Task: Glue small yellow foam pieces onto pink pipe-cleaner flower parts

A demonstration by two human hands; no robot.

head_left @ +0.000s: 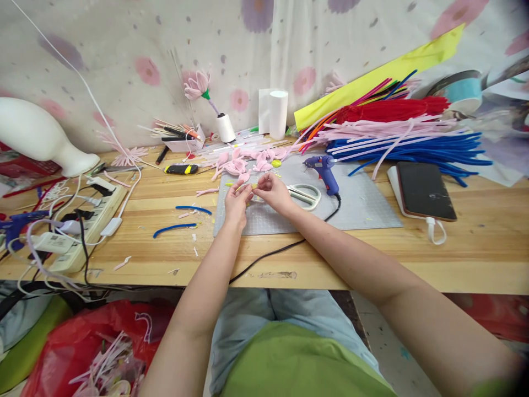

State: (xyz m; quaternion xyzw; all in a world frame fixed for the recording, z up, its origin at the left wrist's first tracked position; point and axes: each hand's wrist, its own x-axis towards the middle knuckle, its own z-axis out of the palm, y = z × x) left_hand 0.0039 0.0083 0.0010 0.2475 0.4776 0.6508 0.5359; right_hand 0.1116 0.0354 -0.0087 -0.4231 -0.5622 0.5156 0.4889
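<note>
My left hand (237, 202) and my right hand (273, 193) meet over the grey cutting mat (359, 207), fingertips pinched together. Between them shows a short yellow piece of pipe cleaner (254, 186), mostly covered by the fingers. Just beyond lie several pink pipe-cleaner petals (236, 165) and a small yellow coil (276, 163). White-handled scissors (316, 197) rest partly behind my right hand. A blue glue gun (326, 175) lies on the mat to the right, its black cord running beneath my right forearm.
Bundles of red (392, 110) and blue pipe cleaners (430, 154) lie at the back right, with a dark phone (427, 190) nearer. A finished pink flower (198, 85) stands at the back. Cables crowd a power strip (93, 220) at left. Blue offcuts (176, 227) lie left of the mat.
</note>
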